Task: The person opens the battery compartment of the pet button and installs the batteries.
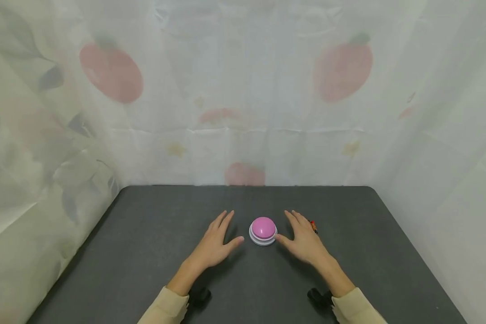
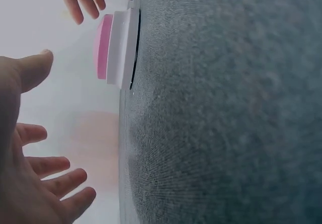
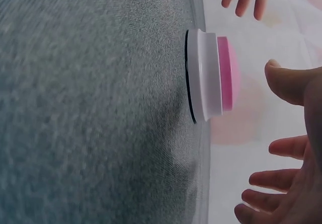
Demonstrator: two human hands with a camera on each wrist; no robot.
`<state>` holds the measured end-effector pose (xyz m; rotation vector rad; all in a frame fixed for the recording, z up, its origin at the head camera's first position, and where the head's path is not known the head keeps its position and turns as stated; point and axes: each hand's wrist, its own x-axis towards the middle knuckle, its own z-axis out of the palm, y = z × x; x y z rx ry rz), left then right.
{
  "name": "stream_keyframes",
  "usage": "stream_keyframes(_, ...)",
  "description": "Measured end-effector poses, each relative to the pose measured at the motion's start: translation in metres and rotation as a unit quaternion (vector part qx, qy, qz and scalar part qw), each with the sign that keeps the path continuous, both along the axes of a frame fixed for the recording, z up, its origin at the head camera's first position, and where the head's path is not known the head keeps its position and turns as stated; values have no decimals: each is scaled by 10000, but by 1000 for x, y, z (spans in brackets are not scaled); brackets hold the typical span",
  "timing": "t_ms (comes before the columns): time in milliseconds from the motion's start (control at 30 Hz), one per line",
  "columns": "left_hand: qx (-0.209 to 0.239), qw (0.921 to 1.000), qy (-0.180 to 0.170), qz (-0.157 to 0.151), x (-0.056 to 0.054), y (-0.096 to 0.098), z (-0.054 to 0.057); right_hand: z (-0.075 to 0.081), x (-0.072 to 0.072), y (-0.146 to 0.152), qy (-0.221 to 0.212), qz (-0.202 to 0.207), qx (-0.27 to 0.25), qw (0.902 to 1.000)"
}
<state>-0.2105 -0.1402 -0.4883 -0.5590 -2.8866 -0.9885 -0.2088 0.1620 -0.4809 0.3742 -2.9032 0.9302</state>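
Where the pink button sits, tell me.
In the head view, the pink button sits just right of centre on the dark table, between the left hand and the right hand.

Before me, a pink domed button (image 1: 263, 227) with a round white base (image 1: 262, 243) sits upright, roughly midway between the tabletop's (image 1: 146, 243) side edges.

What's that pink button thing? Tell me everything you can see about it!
The pink button has a smooth, shiny dome on a round white base, with a thin dark edge underneath. It looks like plastic. The dome stands up above the base. It sits flat on the dark table, between the left hand and the right hand. The wrist views show neither hand touching it.
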Motion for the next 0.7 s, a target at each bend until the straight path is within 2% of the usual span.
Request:
stream_keyframes(300,503,9987,-41,-31,-6,7,1,-6,-10,-8,-112,91,-717,9973)
stream_keyframes(567,837,9965,9,-34,-12,14,-4,-12,-16,-13,-39,242,-1230,9921)
stream_keyframes(700,1088,9940,15,-98,-13,20,-5,-15,-18,-14,-146,305,-1419,9893)
